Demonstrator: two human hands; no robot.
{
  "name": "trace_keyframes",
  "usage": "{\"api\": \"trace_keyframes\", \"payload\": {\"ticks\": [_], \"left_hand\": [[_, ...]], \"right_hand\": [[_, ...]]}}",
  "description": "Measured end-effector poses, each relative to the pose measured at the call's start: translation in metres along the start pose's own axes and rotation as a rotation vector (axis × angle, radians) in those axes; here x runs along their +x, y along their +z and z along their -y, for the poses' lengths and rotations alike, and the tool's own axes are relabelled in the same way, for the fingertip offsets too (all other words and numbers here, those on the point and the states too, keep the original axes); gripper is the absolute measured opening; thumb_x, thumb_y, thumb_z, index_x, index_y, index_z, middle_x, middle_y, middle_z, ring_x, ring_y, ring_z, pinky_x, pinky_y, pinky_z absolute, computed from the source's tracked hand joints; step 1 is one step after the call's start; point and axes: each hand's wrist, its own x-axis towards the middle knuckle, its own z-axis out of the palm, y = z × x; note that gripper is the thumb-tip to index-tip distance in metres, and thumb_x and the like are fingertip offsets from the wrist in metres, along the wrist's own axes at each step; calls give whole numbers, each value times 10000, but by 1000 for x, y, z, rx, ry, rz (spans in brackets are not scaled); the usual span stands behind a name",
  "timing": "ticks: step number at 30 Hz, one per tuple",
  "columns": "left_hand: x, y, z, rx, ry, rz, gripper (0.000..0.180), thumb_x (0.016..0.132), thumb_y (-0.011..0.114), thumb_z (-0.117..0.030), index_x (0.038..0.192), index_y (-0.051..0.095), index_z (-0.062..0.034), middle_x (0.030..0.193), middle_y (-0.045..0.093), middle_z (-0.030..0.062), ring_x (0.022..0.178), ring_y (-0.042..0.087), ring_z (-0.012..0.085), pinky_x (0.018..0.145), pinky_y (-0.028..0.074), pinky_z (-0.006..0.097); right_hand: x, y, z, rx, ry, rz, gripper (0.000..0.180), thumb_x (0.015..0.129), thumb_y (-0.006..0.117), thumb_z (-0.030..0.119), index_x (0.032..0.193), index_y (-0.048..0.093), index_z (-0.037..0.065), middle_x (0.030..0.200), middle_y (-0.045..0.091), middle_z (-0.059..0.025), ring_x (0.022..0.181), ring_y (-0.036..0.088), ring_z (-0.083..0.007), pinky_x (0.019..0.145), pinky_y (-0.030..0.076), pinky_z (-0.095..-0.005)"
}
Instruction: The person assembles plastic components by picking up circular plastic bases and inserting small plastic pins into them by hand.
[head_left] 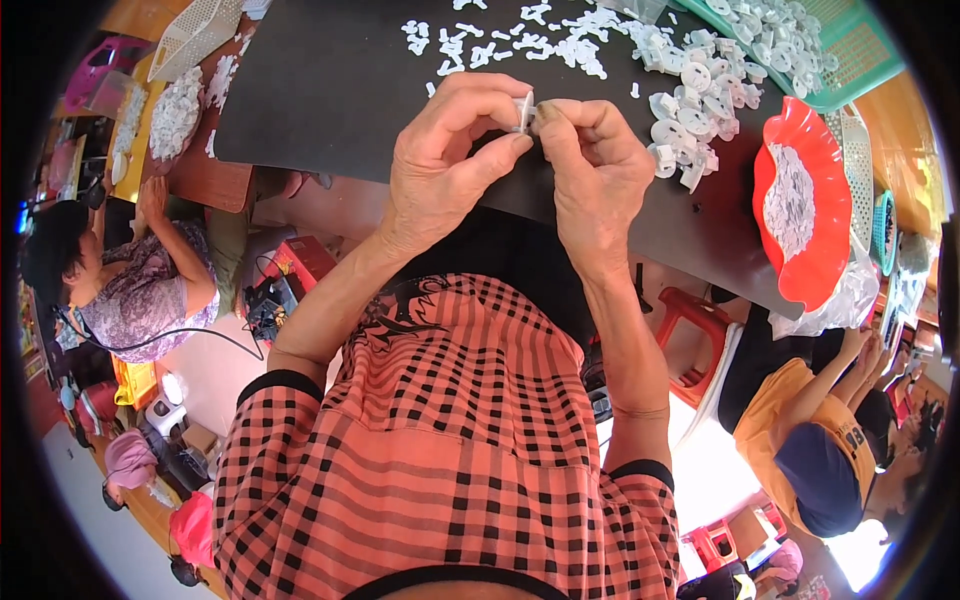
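Note:
Over the near edge of the dark table (330,100), my left hand (440,165) pinches a white round plastic part (525,112) between thumb and fingers, so the disc stands edge-on. My right hand (600,185) is closed in a pinch right beside the disc's other side; whatever lies between its fingertips is too small to make out. Beyond my hands lie scattered small white plastic pieces (580,55). A pile of white round plastic parts (690,120), larger than those pieces, sits just right of my right hand.
A red wavy-edged bowl (835,200) holding small pale pieces stands at the table's right edge. A green basket (860,60) with more white parts is at the far right. People sit working on both sides. A red stool (690,325) stands right of my body.

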Motion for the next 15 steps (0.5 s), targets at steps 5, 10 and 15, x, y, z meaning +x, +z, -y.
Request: {"api": "trace_keyframes", "payload": {"ticks": [5, 10, 15], "left_hand": [[2, -1, -2, 6, -15, 12, 176, 818, 606, 83, 982, 576, 27, 1117, 524, 83, 887, 533, 99, 776, 475, 240], [6, -9, 1, -144, -127, -15, 136, 848, 605, 34, 978, 582, 3, 1076, 577, 73, 898, 545, 94, 784, 469, 230], [8, -6, -5, -356, -270, -61, 140, 861, 607, 1, 999, 585, -11, 1055, 608, 67, 927, 570, 109, 812, 474, 241]], "right_hand": [[3, -2, -3, -44, -21, 39, 62, 849, 641, 41, 820, 622, -10, 712, 596, 33, 600, 477, 0, 524, 393, -164], [6, -3, 1, -39, -4, 98, 87, 866, 639, 71, 842, 627, -12, 715, 596, 31, 611, 478, -4, 537, 386, -163], [4, -6, 4, -12, -10, 118, 115, 881, 632, 94, 842, 623, -13, 712, 587, 33, 626, 476, -5, 553, 381, -158]]}}
